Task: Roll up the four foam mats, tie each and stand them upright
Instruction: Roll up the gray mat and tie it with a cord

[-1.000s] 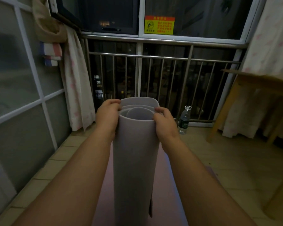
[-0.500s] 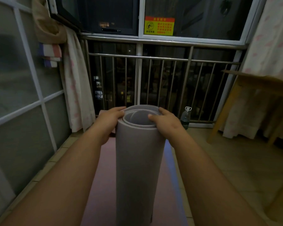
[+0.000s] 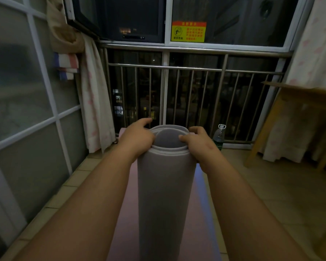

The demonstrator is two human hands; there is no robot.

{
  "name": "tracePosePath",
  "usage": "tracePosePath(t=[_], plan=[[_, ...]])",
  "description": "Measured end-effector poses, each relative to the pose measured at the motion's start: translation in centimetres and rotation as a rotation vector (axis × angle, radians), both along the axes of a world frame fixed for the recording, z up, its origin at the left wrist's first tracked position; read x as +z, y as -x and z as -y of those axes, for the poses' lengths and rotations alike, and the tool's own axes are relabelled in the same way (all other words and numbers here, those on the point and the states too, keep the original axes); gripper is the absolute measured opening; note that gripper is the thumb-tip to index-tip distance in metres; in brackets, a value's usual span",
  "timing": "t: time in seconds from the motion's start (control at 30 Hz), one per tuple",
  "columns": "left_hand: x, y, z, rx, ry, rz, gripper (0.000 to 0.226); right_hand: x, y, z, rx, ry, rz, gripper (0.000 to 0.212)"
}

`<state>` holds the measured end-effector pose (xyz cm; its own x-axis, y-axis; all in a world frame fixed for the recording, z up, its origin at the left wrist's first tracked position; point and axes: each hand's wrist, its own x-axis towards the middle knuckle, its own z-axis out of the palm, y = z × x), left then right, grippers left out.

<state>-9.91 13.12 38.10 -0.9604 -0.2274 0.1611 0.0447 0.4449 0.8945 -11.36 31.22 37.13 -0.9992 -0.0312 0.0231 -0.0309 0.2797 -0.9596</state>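
Observation:
A grey-lilac foam mat (image 3: 165,187), rolled into a tube, stands upright in the centre of the head view. My left hand (image 3: 137,137) grips its top rim from the left. My right hand (image 3: 198,143) grips the rim from the right, with the thumb hooked over the inner layers. Beneath the roll a pink mat (image 3: 120,213) lies flat on the floor, running away toward the railing. No tie shows on the roll. Its bottom end is out of the frame.
A metal railing (image 3: 192,67) with dark windows closes the far end. Frosted glass panels (image 3: 23,110) line the left side, with a curtain (image 3: 94,102) hanging beside them. A water bottle (image 3: 219,136) stands by the railing. A wooden table (image 3: 290,102) under cloth stands at right on the tiled floor (image 3: 271,185).
The roll's top end has sunk lower in view and come more upright. My right thumb moved from the outer side over the rim onto the inner layers.

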Motion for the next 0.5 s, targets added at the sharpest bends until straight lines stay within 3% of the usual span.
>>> tracePosePath(t=[0.07,0.17,0.27,0.33,0.5], plan=[[-0.5,0.2,0.1,0.005,-0.044,0.023,0.065,-0.1,0.0,-0.1,-0.022,0.084,0.011,0.056],[-0.8,0.2,0.3,-0.035,-0.174,0.074,0.063,-0.4,-0.2,0.3,-0.008,0.169,0.028,0.023],[-0.9,-0.2,0.1,-0.038,-0.38,0.059,0.062,-0.8,-0.5,1.3,-0.049,0.276,0.015,0.015],[-1.2,-0.3,0.3,-0.011,-0.487,0.037,0.06,-1.2,-0.5,2.0,-0.077,0.303,-0.053,0.034],[-1.7,-0.3,1.7,0.059,-0.57,0.002,0.063,-1.9,-1.9,2.7,0.063,0.313,-0.167,0.031]])
